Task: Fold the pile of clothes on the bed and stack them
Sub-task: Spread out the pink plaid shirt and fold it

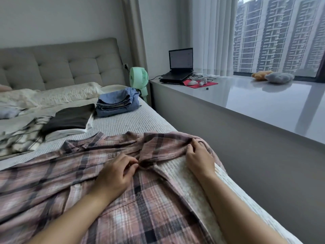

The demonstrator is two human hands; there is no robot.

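A pink and grey plaid shirt [73, 173] lies spread across the near part of the bed [133, 120]. My left hand [114, 175] rests on its middle and pinches the cloth between thumb and fingers. My right hand [199, 155] grips a bunched fold of the same shirt near the bed's right edge. Farther up the bed lie a folded dark garment on a white one [70, 117], a stack of folded blue jeans [117, 103], and a loose pale plaid garment [19, 136] at the left.
A grey padded headboard [66, 64] and pillows [52, 95] stand at the bed's far end. A green fan [139, 80] sits beside the bed. The grey window ledge [255, 103] on the right holds a laptop [179, 66] and soft toys [274, 76].
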